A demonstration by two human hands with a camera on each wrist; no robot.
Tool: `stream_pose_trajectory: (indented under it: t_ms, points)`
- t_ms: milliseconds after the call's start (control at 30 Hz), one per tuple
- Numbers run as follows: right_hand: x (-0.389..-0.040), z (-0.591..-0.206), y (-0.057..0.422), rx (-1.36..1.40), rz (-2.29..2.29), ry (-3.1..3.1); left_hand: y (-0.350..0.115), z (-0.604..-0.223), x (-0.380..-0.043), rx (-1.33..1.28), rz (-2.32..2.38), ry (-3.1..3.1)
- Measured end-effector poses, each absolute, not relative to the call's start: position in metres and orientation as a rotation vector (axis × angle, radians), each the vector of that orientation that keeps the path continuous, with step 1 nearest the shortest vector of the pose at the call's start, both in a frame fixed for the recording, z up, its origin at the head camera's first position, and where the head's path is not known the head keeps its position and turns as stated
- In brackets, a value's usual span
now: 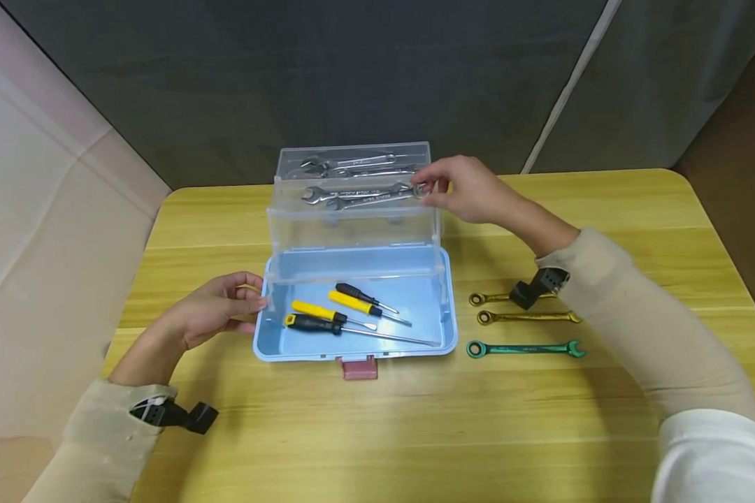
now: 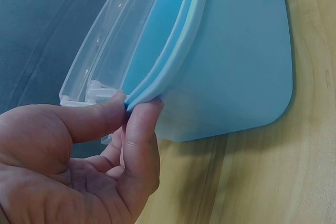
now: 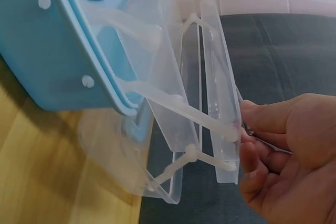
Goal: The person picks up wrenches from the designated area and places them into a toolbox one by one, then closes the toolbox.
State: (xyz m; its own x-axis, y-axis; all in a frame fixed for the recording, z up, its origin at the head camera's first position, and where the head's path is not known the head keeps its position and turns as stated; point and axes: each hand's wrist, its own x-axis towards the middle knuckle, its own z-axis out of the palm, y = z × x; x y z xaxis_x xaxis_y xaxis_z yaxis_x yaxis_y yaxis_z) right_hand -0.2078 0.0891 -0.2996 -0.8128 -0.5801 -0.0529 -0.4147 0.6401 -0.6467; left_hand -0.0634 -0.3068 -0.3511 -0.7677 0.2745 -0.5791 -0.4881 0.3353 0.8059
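A blue toolbox (image 1: 451, 307) stands unfolded, its clear trays (image 1: 302, 227) raised over the back. My left hand (image 1: 217, 307) pinches the box's left rim between thumb and fingers, seen closely in the left wrist view (image 2: 144, 98). At the right end of the front tray, my right hand (image 1: 462, 185) pinches the end of a silver combination wrench (image 1: 377, 200). Another silver wrench (image 1: 342, 194) lies beside it, and an adjustable wrench (image 1: 317, 166) is among those in the tray behind. In the right wrist view, the tray wall partly hides the fingertips (image 3: 249, 169).
Several screwdrivers (image 1: 311, 309) with yellow or black handles lie in the box bottom. Right of the box are two gold ratchet wrenches (image 1: 528, 317) and a green ratchet wrench (image 1: 525, 349). A pink latch (image 1: 358, 369) hangs at the front. A dark curtain (image 1: 352, 77) rises behind the table.
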Motion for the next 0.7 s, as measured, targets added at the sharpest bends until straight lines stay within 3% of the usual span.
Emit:
stream_pose_trajectory:
  t_ms: [300, 700]
  points:
    - [-0.213, -0.288, 0.081, -1.048, -0.56, 2.639, -0.309, -0.351, -0.062, -0.184, 1.498, 1.947]
    - [-0.215, -0.286, 0.078, -1.058, -0.441, 2.617, -0.308, -0.352, -0.062, -0.184, 1.508, 1.933]
